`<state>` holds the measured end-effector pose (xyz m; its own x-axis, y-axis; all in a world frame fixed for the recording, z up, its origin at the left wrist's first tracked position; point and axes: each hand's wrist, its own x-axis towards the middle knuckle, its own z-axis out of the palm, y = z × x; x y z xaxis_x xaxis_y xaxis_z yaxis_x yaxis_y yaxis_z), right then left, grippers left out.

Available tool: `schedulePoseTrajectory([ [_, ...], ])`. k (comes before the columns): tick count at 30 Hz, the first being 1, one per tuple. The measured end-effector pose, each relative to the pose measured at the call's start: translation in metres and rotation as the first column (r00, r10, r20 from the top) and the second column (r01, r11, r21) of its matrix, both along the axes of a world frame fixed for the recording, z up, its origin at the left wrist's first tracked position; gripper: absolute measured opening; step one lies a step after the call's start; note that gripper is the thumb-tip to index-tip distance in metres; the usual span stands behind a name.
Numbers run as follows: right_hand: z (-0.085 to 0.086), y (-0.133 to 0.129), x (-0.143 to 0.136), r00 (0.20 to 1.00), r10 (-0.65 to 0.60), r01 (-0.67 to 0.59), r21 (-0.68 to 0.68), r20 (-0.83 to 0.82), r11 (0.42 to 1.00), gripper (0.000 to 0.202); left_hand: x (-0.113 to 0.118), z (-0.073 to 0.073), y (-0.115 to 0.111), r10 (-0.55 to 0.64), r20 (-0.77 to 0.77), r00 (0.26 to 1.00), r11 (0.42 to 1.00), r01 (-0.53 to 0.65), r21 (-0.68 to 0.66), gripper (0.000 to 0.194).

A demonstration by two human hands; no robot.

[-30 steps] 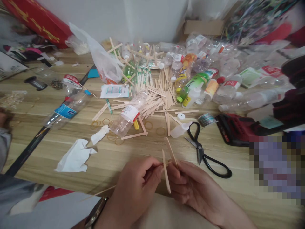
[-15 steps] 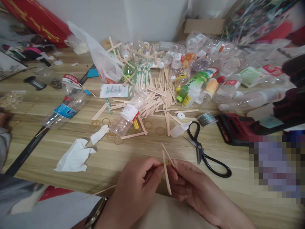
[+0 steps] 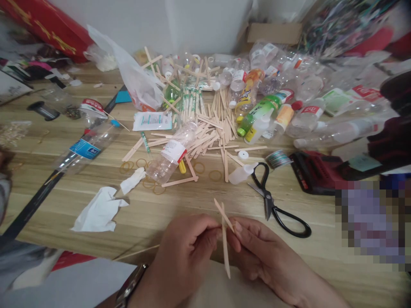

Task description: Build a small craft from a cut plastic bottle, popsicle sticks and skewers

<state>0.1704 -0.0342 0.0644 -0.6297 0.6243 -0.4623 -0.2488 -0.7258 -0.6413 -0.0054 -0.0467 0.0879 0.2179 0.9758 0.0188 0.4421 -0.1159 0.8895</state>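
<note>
Two flat wooden sticks (image 3: pixel 225 252) cross each other between my hands near the table's front edge. My left hand (image 3: pixel 188 252), with a watch (image 3: pixel 131 285) at its wrist, has thumb and forefinger pinched beside the crossing. From the right, my right hand (image 3: pixel 266 252) grips the lower end of the shorter slanted stick (image 3: pixel 223 213); its other fingers curl below. Something thin and yellowish shows at the fingertips, too small to make out. Black-handled scissors (image 3: pixel 268 199) lie open just right of my hands.
Loose wooden sticks (image 3: pixel 205 137) and a clear bottle (image 3: pixel 171 154) lie ahead, with rubber bands (image 3: pixel 215 175) nearby. Many bottles (image 3: pixel 266 111) crowd the back right. A red and black tool (image 3: pixel 317 171) sits right, crumpled tissue (image 3: pixel 99 211) left.
The crossed sticks have turned and shifted slightly, and the longer one now reaches lower. My right thumb has moved onto the end of the shorter stick. The view has shifted a little.
</note>
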Motion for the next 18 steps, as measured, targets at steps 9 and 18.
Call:
schedulePoseTrajectory([
  [9,-0.0027,-0.0037,0.0025,1.0,0.02,-0.02,0.008,-0.006,1.0,0.048,0.0012,-0.0011,-0.0015,-0.015,-0.001,1.0,1.0,0.015,-0.003,0.022],
  [18,-0.0046,-0.0085,0.0005,0.998,0.012,-0.015,-0.055,-0.059,0.998,0.047,0.0013,0.0018,-0.0038,0.004,-0.12,0.993,0.99,0.014,0.142,0.021],
])
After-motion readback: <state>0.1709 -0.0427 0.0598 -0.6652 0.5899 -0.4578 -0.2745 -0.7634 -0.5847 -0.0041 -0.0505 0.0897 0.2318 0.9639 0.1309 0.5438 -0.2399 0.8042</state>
